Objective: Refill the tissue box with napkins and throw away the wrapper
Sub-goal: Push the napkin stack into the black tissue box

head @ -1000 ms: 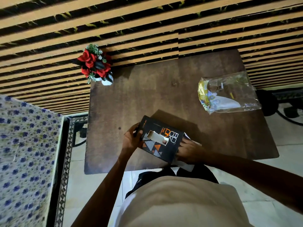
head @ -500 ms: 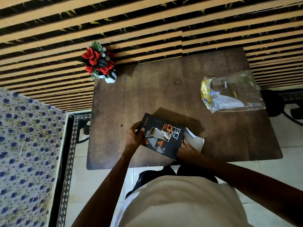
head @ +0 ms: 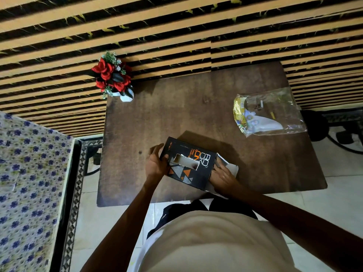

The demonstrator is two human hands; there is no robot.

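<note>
A black tissue box point(head: 188, 163) with orange print and a slot in its top lies near the front edge of the brown table point(head: 176, 118). My left hand point(head: 156, 163) grips its left end. My right hand point(head: 222, 176) is at the box's open right end, fingers against the white flaps or napkins point(head: 230, 167) there; which of the two I cannot tell. White shows through the slot. A clear plastic wrapper point(head: 269, 112) with a yellow printed end lies flat at the table's right side, apart from both hands.
A small white pot of red artificial flowers point(head: 112, 77) stands at the table's back left corner, against the striped wall. A bed with a blue-flowered cover point(head: 29, 183) is at the left. A dark fan base point(head: 318, 124) sits on the floor to the right.
My right hand has shifted from under the box's right corner up to its open end, and the white flaps now show more. The left hand keeps its grip.
</note>
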